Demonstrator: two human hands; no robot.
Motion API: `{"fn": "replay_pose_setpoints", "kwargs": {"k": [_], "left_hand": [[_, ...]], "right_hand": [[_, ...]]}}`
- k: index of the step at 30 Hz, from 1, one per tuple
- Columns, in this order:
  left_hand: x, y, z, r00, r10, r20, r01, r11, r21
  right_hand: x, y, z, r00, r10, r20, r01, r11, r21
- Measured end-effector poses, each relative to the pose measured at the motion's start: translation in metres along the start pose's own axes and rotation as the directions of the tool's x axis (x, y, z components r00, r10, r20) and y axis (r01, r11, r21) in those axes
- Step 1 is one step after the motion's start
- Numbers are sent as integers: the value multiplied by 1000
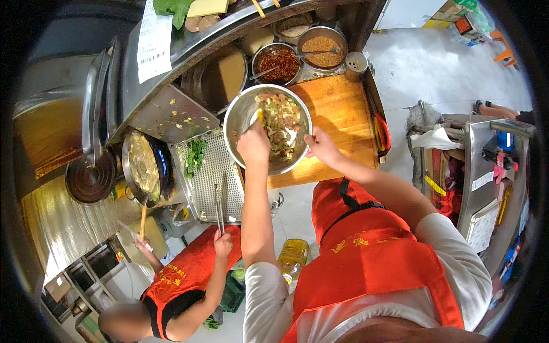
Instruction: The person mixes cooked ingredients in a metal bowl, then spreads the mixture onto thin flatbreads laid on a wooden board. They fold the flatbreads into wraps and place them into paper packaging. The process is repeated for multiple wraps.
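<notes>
A stainless steel mixing bowl [240, 98] sits at the left part of a wooden cutting board [343, 128]. Inside it is a chopped mix [281, 124] of pale, green and pinkish pieces. My right hand [321, 145] grips the bowl's right rim, thumb on top. Over the near left of the bowl, my left hand [254, 145] is closed around a utensil with a yellow part [260, 115]; its lower end is hard to make out.
Behind the bowl stand chili flakes [279, 64], ground seasoning [319, 49] and a shaker [356, 64]. Left lie a perforated tray [210, 171] with chopped greens [195, 157] and a wok [143, 167] over a blue flame. A co-worker [184, 278] holds tongs [219, 206]. An oil jug [293, 257] stands below.
</notes>
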State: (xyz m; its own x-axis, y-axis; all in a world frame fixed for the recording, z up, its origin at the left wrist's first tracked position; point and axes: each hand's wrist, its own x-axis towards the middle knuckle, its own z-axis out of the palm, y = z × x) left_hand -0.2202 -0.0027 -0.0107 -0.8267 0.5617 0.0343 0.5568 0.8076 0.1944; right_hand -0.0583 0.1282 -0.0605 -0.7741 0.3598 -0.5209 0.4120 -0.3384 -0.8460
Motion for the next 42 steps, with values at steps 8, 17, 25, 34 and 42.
{"fn": "replay_pose_setpoints", "kwargs": {"k": [8,17,25,34,42], "left_hand": [[-12,51,-22,960,185,210,-191,982,8],[-66,36,-52,958,93,272,-118,990,76],[-107,5,-49,965,42,259,-54,998,41],[-56,33,-6,956,76,283,-113,987,115],[-69,-10,-13,951,-102,292,4,948,319]], "right_hand": [[15,13,-5,992,-101,-76,107,991,84],[-5,8,-14,998,5,-69,-1,999,52],[-10,6,-35,998,-63,-18,63,998,1],[-7,26,-27,998,-67,16,67,998,9],[-14,21,-31,997,-72,-5,72,995,65]]}}
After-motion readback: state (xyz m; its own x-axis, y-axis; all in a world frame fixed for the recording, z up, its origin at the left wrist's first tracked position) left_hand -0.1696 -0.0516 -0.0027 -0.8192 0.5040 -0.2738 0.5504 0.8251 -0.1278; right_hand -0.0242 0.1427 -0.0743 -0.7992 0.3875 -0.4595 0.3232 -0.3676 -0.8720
